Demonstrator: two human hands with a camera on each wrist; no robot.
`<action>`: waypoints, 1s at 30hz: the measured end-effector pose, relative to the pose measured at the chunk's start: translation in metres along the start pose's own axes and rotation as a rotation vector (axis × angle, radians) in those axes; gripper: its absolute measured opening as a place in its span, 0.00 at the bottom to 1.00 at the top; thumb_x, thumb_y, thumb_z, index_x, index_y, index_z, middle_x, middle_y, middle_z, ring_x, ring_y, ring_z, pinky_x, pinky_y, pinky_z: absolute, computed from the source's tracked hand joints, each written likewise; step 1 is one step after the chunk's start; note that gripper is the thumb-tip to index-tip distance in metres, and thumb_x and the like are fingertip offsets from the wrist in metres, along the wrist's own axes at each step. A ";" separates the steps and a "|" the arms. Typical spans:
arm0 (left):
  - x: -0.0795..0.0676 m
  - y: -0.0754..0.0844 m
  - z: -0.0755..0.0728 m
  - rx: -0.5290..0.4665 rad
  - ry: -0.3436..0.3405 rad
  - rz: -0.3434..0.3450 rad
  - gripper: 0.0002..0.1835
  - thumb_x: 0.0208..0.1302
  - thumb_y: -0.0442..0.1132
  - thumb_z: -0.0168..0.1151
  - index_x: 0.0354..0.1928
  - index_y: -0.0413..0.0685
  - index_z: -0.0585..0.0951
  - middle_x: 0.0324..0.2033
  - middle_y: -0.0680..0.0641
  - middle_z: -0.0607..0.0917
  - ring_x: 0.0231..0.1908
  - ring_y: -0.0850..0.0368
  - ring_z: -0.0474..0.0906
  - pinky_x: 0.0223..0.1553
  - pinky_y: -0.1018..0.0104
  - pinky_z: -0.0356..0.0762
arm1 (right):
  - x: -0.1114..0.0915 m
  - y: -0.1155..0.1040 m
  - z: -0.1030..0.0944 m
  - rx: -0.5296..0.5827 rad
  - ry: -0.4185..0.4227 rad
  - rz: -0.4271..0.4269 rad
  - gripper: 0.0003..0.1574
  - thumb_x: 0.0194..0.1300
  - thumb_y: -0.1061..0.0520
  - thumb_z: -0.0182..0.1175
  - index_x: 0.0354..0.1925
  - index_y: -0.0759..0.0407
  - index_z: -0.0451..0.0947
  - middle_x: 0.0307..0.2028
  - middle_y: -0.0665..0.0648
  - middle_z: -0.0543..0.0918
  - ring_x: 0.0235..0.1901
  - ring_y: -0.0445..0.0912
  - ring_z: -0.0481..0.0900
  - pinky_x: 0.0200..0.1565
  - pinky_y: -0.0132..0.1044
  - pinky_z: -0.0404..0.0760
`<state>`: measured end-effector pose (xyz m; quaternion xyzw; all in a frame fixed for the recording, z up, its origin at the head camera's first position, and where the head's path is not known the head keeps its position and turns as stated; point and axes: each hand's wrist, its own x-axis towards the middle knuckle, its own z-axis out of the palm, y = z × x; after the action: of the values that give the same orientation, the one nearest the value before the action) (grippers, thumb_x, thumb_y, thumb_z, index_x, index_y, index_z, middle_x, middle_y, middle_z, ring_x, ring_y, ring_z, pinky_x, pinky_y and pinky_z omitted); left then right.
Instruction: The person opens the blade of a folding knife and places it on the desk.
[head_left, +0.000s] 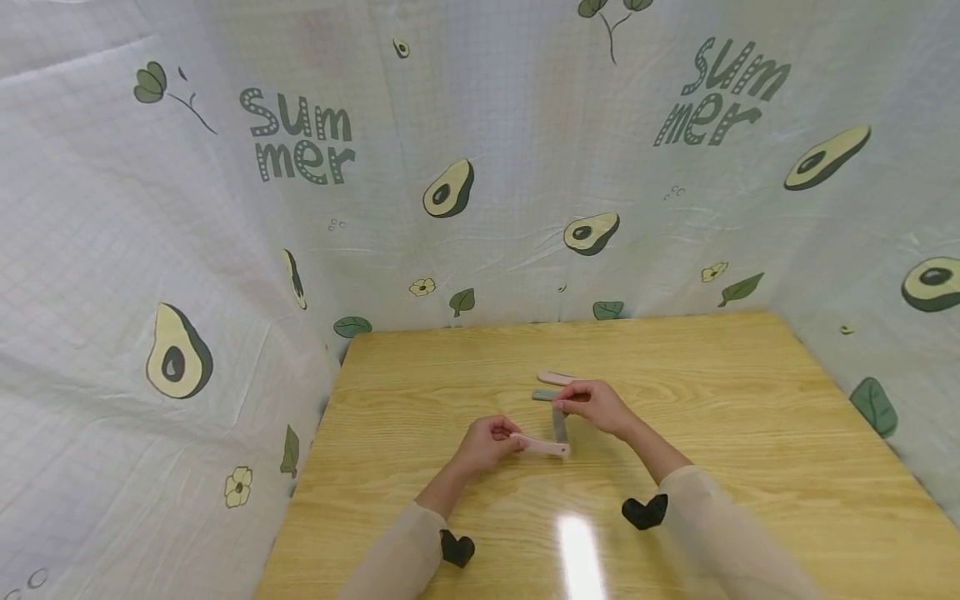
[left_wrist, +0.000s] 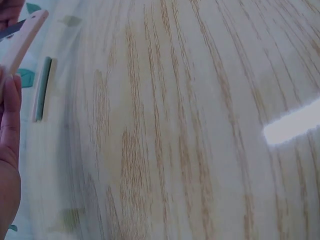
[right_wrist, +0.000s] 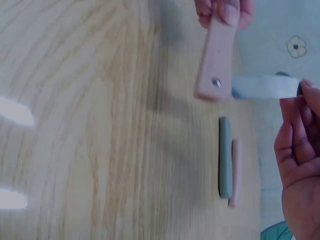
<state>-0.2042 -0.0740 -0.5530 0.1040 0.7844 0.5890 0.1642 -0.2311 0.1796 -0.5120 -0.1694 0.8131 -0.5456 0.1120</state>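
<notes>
A folding knife with a pink handle (head_left: 543,447) is held just above the table between both hands. My left hand (head_left: 486,444) grips the handle's far end between thumb and fingers. The metal blade (right_wrist: 265,86) stands out roughly at a right angle from the riveted end of the handle. At the blade's tip, my right hand (head_left: 597,407) pinches it between thumb and fingers. Behind the hands lie a green folding knife (right_wrist: 225,157) and a pink one (right_wrist: 235,172), side by side; in the head view the right hand partly covers them.
The wooden table (head_left: 435,375) has a bright glare patch near its front. A white curtain (head_left: 517,125) printed with avocados, leaves and "summer" hangs behind the table and along both sides.
</notes>
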 end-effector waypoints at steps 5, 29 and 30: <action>-0.003 -0.001 -0.004 0.011 0.020 -0.015 0.10 0.60 0.37 0.68 0.37 0.37 0.82 0.30 0.45 0.86 0.30 0.60 0.81 0.36 0.59 0.85 | -0.006 0.004 -0.014 0.039 -0.062 0.028 0.15 0.66 0.54 0.62 0.42 0.67 0.82 0.38 0.65 0.86 0.39 0.56 0.85 0.40 0.35 0.84; 0.004 -0.012 -0.020 -0.234 0.139 -0.013 0.10 0.61 0.29 0.64 0.42 0.27 0.79 0.31 0.45 0.85 0.31 0.63 0.83 0.45 0.53 0.85 | -0.032 0.044 -0.011 0.436 0.014 0.012 0.07 0.67 0.63 0.59 0.37 0.68 0.77 0.37 0.50 0.83 0.39 0.38 0.85 0.47 0.34 0.85; 0.004 -0.012 -0.020 -0.252 0.147 -0.008 0.11 0.62 0.29 0.64 0.42 0.26 0.79 0.31 0.45 0.85 0.31 0.62 0.83 0.46 0.53 0.85 | -0.033 0.045 -0.010 0.454 0.019 0.007 0.04 0.67 0.63 0.59 0.36 0.66 0.77 0.37 0.49 0.83 0.39 0.37 0.85 0.47 0.33 0.85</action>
<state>-0.2154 -0.0936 -0.5600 0.0362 0.7146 0.6881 0.1206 -0.2117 0.2166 -0.5505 -0.1317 0.6712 -0.7156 0.1415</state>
